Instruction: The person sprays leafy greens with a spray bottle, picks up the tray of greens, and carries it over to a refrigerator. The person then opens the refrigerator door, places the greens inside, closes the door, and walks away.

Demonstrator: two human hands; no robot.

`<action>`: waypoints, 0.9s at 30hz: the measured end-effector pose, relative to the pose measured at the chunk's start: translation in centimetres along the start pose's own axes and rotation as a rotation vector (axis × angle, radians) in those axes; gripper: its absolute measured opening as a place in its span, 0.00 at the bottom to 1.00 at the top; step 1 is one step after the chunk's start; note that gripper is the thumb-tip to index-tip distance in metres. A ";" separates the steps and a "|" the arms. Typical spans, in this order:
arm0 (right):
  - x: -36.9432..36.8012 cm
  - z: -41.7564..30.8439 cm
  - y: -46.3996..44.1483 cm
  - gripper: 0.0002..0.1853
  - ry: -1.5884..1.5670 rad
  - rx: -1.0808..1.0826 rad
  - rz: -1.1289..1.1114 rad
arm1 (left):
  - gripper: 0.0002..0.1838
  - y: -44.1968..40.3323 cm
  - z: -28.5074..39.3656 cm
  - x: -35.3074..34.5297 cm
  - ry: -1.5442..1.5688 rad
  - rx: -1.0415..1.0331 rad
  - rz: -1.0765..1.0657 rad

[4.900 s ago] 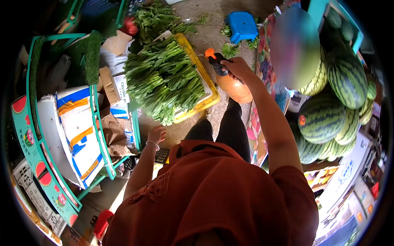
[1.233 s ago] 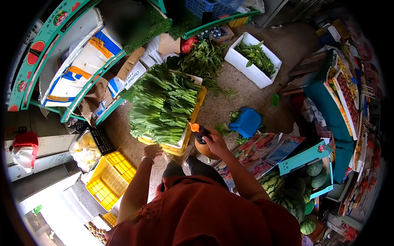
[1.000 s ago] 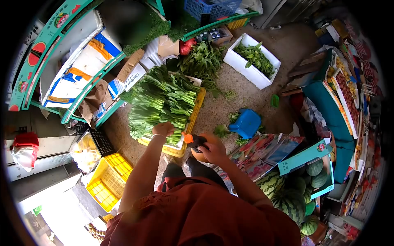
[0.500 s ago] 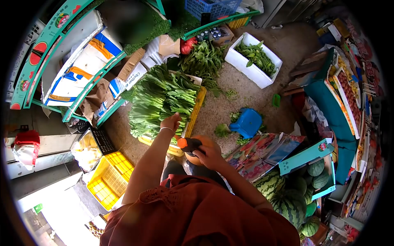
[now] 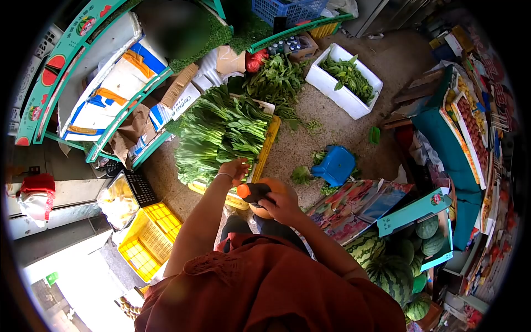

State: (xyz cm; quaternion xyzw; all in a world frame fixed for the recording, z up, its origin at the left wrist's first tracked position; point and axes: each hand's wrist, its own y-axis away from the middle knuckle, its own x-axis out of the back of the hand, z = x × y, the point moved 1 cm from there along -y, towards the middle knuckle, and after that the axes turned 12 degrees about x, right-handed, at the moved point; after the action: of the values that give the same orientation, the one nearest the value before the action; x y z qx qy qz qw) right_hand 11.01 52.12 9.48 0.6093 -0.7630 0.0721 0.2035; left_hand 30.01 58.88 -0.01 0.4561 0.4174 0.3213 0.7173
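Note:
Over the near right end of a yellow crate [image 5: 269,145] is my left hand [image 5: 234,169], its fingers apart and nothing visible in them. Leafy green vegetables [image 5: 224,133] fill the crate, stems lying towards its right side. My right hand [image 5: 283,208] is wrapped round a dark bottle with an orange cap [image 5: 254,193], tilted with the cap towards my left wrist. Below the bottle, a round tan-orange object [image 5: 284,191] shows in part; I cannot tell what it is.
A white foam box [image 5: 365,105] of greens stands ahead right, a blue plastic stool [image 5: 338,165] nearer. More greens [image 5: 274,77] lie behind the crate. An orange-yellow basket [image 5: 145,243] is at my left; watermelons [image 5: 390,276] are at my right.
My left hand has lowered slightly towards the bottle, and its fingers have spread from a closed shape. My right hand keeps its hold on the bottle.

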 end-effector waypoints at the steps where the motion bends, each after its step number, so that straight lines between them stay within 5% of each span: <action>1: 0.0 -0.1 0.0 0.15 0.001 0.000 -0.001 | 0.14 -0.5 -0.1 0.5 0.001 0.000 0.000; 3: 0.0 -0.4 -0.2 0.14 -0.031 -0.028 -0.060 | 0.18 -1.7 -0.4 1.8 0.084 0.101 -0.190; 13: 0.1 0.6 -0.7 0.16 -0.098 -0.154 0.033 | 0.19 -0.6 -1.1 3.3 0.185 -0.049 -0.225; 15: -0.2 1.2 -0.8 0.18 -0.018 -0.156 0.064 | 0.19 0.1 -1.1 3.1 0.254 -0.121 -0.363; 27: 0.4 6.1 -1.6 0.19 -0.031 -0.229 0.184 | 0.19 1.2 -0.2 6.5 0.430 -0.293 -0.118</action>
State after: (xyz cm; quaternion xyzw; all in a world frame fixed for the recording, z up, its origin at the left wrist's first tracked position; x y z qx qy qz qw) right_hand 11.16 49.17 3.89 0.5105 -0.8221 -0.0063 0.2522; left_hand 32.65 64.92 -0.92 0.2435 0.5350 0.4252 0.6882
